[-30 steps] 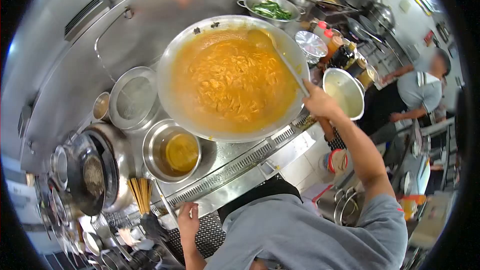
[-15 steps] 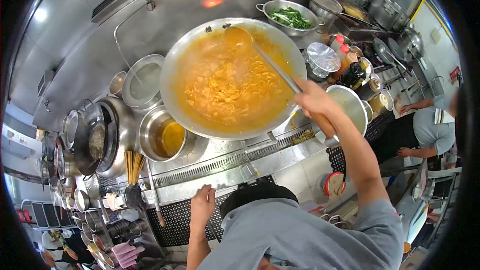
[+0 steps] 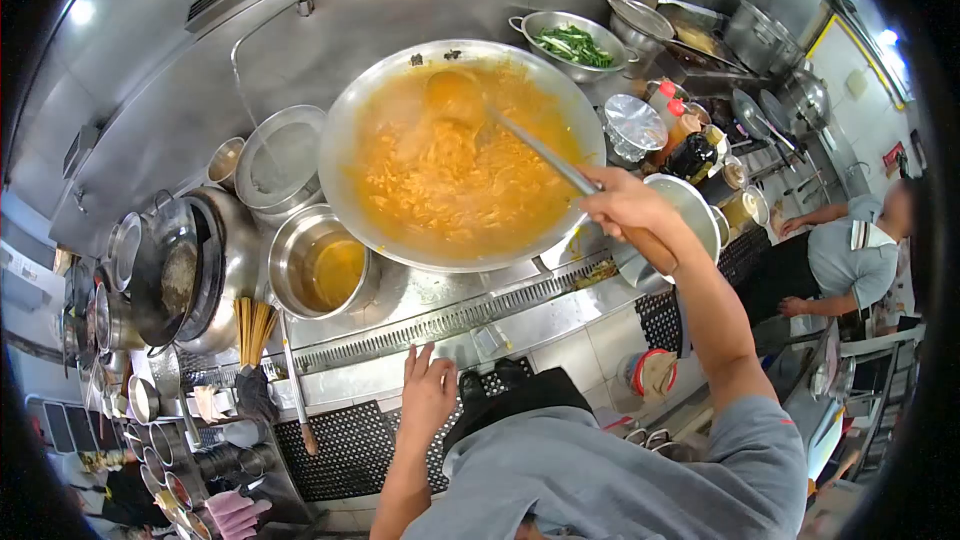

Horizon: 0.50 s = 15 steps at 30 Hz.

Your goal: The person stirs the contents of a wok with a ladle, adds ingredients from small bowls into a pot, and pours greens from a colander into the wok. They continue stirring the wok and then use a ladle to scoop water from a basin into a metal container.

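My right hand (image 3: 632,206) is wrapped round the wooden-ended handle of a long metal ladle (image 3: 542,152). The ladle's bowl lies at the far side of a large wok (image 3: 345,215), partly sunk in orange-yellow sauce. Chunky pieces of food (image 3: 440,190) fill the wok's middle, under a little steam. Near the front edge of the steel counter, my left hand (image 3: 428,392) hangs with its fingers apart and nothing in it.
Left of the wok stand a strainer over a pot (image 3: 282,165) and a pot of yellow liquid (image 3: 335,270). A colander of greens (image 3: 575,45) sits behind. To the right are a white pot (image 3: 690,205) and sauce bottles (image 3: 690,155). A co-worker (image 3: 850,260) stands at far right.
The ladle's bowl has shifted left along the wok's far side, and the food has been stirred about. My left hand's fingers have spread. The whole view has moved slightly.
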Each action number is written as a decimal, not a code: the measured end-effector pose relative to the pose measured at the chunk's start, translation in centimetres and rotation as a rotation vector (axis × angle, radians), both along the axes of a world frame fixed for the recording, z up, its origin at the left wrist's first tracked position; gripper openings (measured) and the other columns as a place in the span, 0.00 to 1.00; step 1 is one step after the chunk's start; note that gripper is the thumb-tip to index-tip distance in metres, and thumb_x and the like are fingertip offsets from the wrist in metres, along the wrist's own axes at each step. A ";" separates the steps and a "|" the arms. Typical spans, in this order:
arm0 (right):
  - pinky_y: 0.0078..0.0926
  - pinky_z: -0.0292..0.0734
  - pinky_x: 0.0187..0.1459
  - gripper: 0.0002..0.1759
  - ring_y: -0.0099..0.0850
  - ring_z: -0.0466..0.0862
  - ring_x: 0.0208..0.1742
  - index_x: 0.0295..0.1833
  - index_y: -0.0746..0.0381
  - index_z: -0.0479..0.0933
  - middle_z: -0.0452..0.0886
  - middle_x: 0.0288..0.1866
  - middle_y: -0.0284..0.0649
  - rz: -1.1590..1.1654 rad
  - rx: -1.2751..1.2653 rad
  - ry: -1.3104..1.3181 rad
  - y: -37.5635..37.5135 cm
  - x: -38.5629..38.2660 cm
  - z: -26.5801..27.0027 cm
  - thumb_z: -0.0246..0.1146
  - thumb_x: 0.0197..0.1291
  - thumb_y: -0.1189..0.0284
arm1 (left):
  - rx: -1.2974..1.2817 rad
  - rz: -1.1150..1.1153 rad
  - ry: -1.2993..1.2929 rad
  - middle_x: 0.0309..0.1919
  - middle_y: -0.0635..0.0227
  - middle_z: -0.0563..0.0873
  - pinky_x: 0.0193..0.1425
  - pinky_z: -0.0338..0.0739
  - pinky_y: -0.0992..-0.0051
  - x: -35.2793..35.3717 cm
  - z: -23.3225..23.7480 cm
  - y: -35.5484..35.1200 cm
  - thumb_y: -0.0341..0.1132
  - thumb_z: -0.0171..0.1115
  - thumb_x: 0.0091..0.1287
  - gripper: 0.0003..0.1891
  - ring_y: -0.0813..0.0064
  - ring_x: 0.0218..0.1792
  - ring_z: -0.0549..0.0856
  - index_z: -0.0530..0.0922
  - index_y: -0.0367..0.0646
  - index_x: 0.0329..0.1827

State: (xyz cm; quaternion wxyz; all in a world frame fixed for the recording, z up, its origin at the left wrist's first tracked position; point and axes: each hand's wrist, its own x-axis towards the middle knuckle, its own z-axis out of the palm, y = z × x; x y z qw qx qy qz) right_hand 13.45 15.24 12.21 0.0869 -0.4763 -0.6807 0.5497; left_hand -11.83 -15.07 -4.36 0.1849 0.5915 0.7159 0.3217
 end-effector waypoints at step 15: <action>0.38 0.78 0.24 0.37 0.37 0.83 0.20 0.73 0.61 0.63 0.82 0.30 0.50 0.381 0.424 -0.257 7.8 -9.3 -6.3 0.56 0.54 0.75 | -0.090 -0.012 0.047 0.40 0.50 0.87 0.66 0.72 0.49 6.1 1.7 4.3 0.34 0.60 0.69 0.07 0.48 0.44 0.85 0.81 0.39 0.39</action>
